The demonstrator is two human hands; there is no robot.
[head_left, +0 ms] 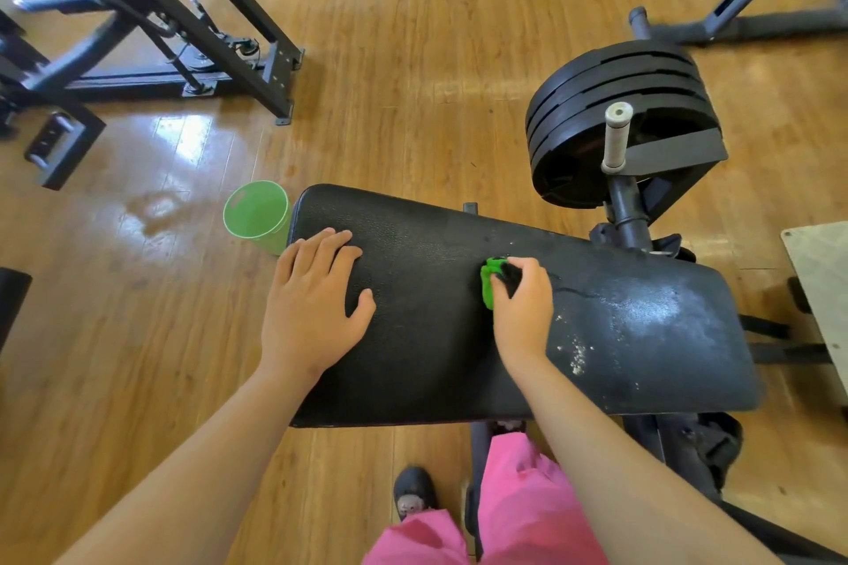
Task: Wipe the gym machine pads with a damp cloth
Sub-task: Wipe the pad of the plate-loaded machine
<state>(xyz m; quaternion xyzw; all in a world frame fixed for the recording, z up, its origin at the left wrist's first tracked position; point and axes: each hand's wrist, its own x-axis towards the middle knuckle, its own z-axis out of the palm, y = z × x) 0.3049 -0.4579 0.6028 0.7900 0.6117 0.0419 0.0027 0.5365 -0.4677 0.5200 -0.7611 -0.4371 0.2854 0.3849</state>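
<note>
The long black pad lies across the view, its near edge close to the person's pink trousers.

The left hand rests flat on the left end of the pad. Its fingers are straight and a little spread and hold nothing. The fingertips come near the far edge, and the thumb points toward the middle.

The right hand is at about the middle of the pad, nearer to the far edge than to the near one. Its fingers are curled around a bunched green and black cloth and press it on the surface.

Between the two hands there is a dry, dull stretch of pad. To the right of the cloth, the surface shines with a wet patch and white specks, which reaches almost to the rounded right edge.

A green cup stands on the wooden floor, just beside the far left corner of the pad; I cannot tell if they touch. Beyond the far right part of the pad stand black weight plates and an upright grey handle.
</note>
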